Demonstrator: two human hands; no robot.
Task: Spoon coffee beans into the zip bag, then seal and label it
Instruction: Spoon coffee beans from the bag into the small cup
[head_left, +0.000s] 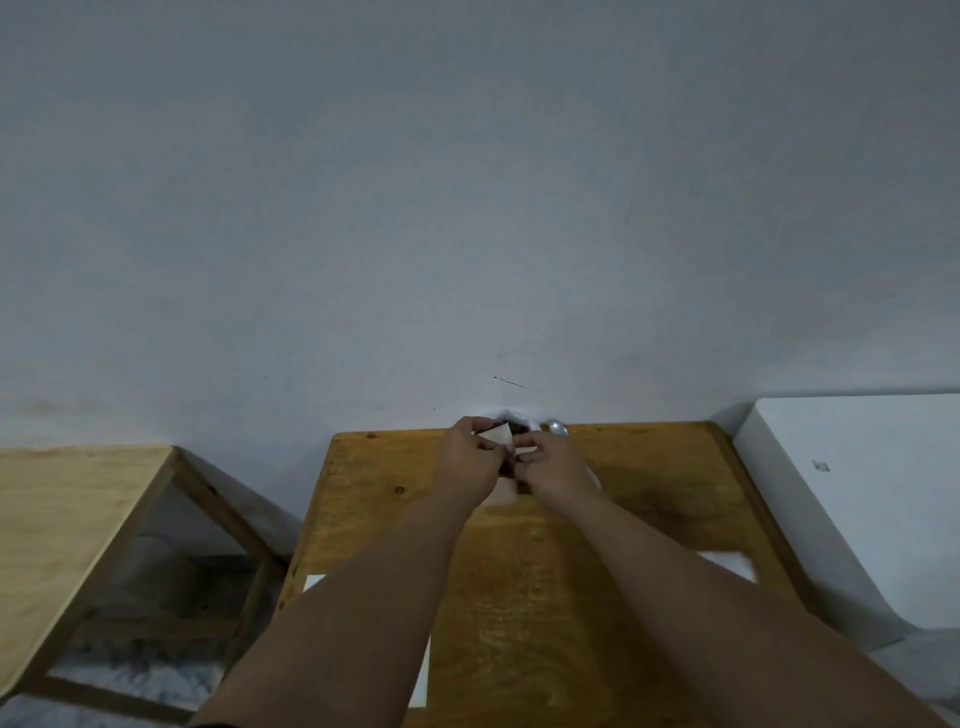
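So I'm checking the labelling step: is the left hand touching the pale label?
Touching. The head view shows the left hand pinching the pale label at its left edge, with no gap visible.

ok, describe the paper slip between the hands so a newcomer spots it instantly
Take the middle wooden table and follow it to its far edge at the grey wall. There the left hand, close to the right hand, pinches a small paper slip. It is pale, flat and sharp-cornered, unlike the dark beans behind it and the shiny spoon to its right.
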